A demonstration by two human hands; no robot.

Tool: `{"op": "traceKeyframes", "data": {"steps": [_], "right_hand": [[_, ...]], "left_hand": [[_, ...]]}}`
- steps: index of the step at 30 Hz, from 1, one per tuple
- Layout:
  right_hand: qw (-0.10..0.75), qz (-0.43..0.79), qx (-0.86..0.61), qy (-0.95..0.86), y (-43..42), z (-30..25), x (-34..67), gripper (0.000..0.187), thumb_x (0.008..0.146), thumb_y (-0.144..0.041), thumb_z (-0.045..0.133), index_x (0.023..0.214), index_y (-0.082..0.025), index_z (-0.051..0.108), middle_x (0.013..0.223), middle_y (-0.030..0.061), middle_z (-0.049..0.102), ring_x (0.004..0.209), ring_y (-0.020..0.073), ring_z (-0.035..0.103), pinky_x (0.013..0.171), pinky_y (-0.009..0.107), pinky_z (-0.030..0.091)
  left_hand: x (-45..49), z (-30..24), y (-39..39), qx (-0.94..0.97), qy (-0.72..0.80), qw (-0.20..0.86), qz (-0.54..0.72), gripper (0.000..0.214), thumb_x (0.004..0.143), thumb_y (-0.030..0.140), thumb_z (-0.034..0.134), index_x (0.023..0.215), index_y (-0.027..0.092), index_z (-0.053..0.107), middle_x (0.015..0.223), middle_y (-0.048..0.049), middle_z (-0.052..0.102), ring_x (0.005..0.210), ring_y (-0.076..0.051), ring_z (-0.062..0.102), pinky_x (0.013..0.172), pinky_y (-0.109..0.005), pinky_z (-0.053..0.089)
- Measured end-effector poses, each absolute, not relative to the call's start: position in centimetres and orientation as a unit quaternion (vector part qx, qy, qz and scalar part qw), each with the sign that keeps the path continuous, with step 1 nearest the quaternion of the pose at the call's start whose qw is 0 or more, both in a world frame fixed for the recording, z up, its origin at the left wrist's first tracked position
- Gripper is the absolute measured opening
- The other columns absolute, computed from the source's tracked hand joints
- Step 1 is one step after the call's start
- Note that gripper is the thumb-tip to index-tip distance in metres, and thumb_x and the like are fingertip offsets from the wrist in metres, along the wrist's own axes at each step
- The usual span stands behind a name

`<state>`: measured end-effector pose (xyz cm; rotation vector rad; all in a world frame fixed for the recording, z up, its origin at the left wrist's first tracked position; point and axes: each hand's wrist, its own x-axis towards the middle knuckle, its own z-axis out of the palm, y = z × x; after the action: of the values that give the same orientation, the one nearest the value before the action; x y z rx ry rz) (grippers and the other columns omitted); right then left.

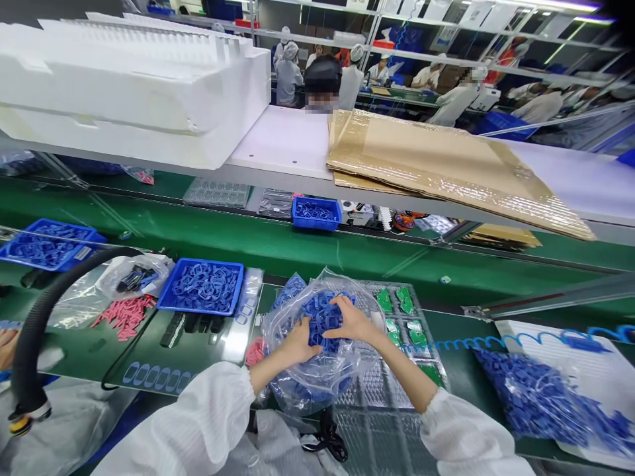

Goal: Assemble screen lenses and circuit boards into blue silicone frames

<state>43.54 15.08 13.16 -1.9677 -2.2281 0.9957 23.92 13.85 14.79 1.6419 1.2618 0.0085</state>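
Both white-sleeved forearms reach forward from the near edge of the green workbench (208, 360) and converge over a clear plastic bag (317, 354). The bag sits on a perforated metal mat (377, 423) and is full of blue plastic parts (322, 317). The left hand (299, 342) and right hand (351, 319) meet at the bag's mouth, fingers half curled and pressing into the heap; whether either has a firm hold on a part, I cannot tell. Above the bench, a white shelf (282, 142) runs across the far side, carrying a large foam block (133, 92) and a cardboard sheet (446, 172). To the left of the bag are a blue tray (201, 287) of similar parts and loose pink pieces (124, 316), with a black ribbed hose (30, 317) curving beyond them. To the right, loose blue parts lie on a white sheet (546, 396), under a coiled blue air line (496, 342).
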Motion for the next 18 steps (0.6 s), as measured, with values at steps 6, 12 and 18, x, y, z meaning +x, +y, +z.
{"op": "traceKeyframes", "data": {"steps": [6,12,18], "right_hand": [[-0.022,0.246,-0.634,-0.733,12.2,15.2,44.1,0.051,0.085,-0.037,0.062,0.129,-0.018,0.045,0.139,0.0123,0.039,0.125,0.0317,0.040,0.100,0.056,0.036],[-0.101,0.313,-0.509,-0.796,9.9,15.2,41.5,0.022,0.092,-0.034,0.054,0.097,-0.015,0.062,0.103,0.0054,0.063,0.103,0.0205,0.058,0.095,0.046,0.043],[-0.156,0.401,-0.501,-0.751,8.9,14.4,41.8,0.024,0.091,-0.037,0.054,0.092,-0.014,0.063,0.093,0.0033,0.065,0.085,0.0160,0.063,0.082,0.038,0.051]], "left_hand": [[22.2,15.7,14.9,0.741,0.525,0.415,-0.048,0.051,0.085,0.030,0.060,0.132,0.020,0.043,0.141,-0.0118,0.043,0.123,-0.031,0.047,0.099,-0.056,0.041],[22.9,14.8,16.0,0.756,0.560,0.321,-0.112,0.049,0.086,0.030,0.059,0.132,0.020,0.045,0.141,-0.0114,0.042,0.126,-0.032,0.043,0.100,-0.058,0.038],[22.2,13.6,16.9,0.763,0.553,0.307,-0.137,0.049,0.086,0.032,0.059,0.131,0.021,0.046,0.146,-0.0110,0.039,0.131,-0.033,0.038,0.106,-0.060,0.030]]}}
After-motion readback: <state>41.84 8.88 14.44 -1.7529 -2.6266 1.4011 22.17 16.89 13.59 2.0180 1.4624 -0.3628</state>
